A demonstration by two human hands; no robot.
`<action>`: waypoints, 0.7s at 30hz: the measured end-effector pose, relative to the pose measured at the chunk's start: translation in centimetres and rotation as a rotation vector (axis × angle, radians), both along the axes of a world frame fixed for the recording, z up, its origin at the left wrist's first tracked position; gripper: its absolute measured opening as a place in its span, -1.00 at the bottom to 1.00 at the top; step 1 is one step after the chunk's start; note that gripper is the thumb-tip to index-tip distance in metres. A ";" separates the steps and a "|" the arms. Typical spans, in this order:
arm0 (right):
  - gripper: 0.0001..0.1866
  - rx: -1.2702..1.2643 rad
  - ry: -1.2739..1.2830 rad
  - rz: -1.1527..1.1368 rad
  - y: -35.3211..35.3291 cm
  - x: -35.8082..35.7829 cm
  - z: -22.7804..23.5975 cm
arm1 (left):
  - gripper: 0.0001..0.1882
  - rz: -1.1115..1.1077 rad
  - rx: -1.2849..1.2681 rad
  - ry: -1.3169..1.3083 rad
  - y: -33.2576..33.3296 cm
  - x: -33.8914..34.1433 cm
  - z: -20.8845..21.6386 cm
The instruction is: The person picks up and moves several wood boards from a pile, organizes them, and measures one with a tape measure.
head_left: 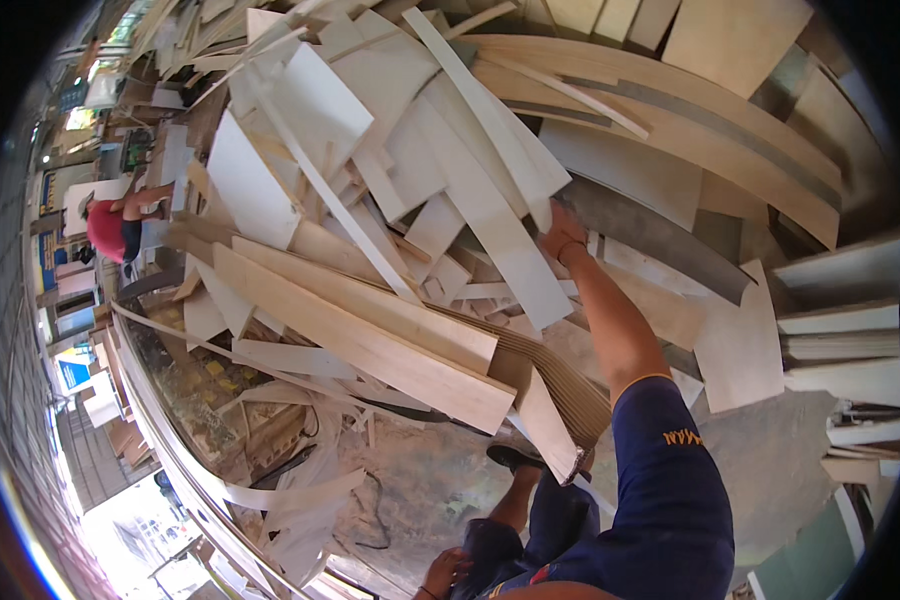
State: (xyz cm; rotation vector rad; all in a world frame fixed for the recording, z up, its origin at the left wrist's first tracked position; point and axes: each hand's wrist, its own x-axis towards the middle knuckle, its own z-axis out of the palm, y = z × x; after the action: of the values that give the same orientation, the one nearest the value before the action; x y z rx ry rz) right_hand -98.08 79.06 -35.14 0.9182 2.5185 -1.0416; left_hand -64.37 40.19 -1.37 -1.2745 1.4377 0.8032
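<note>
My right arm, in a navy sleeve, reaches far out over a heap of board offcuts. At its end my right hand (564,234) is closed at the near end of a long white board strip (490,112); some fingers are hidden at the board's edge. Beside that hand lie another long pale strip (500,235) and a dark grey curved panel (660,228). Low down, by my thigh, my left hand (447,572) hangs with loosely bent fingers and nothing visible in it.
Long plywood boards (360,330) and a ribbed brown piece (560,385) jut toward my legs. Curved plywood sheets (690,110) lie at far right. Plastic sheeting (315,510) and a dark cord lie on the floor. A person in a red top (107,230) works at far left.
</note>
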 end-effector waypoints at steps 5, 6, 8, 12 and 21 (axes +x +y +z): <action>-0.43 -0.489 0.270 -0.568 -0.8 -3.6 -3.2 | -0.57 0.033 0.068 -0.021 -0.9 1.3 0.6; -0.48 -0.606 0.256 -0.699 1.1 -4.0 -4.4 | -0.58 0.014 0.085 -0.026 -0.6 0.8 0.0; -0.55 -0.780 0.231 -0.825 1.4 -5.0 -4.9 | -0.58 0.017 0.070 -0.013 -0.1 0.5 -0.3; -0.59 -1.006 0.173 -0.916 2.1 -5.3 -3.7 | -0.57 0.011 0.037 -0.007 0.9 -0.3 0.2; -0.61 -0.653 0.734 -0.456 1.0 -2.3 2.5 | -0.54 0.017 0.036 0.028 -1.1 1.6 -0.1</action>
State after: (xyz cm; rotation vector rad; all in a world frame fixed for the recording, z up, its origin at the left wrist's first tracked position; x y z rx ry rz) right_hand -100.34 80.02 -32.63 1.0343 2.1547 -2.5319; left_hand -62.76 39.12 -1.43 -1.2543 1.4302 0.8579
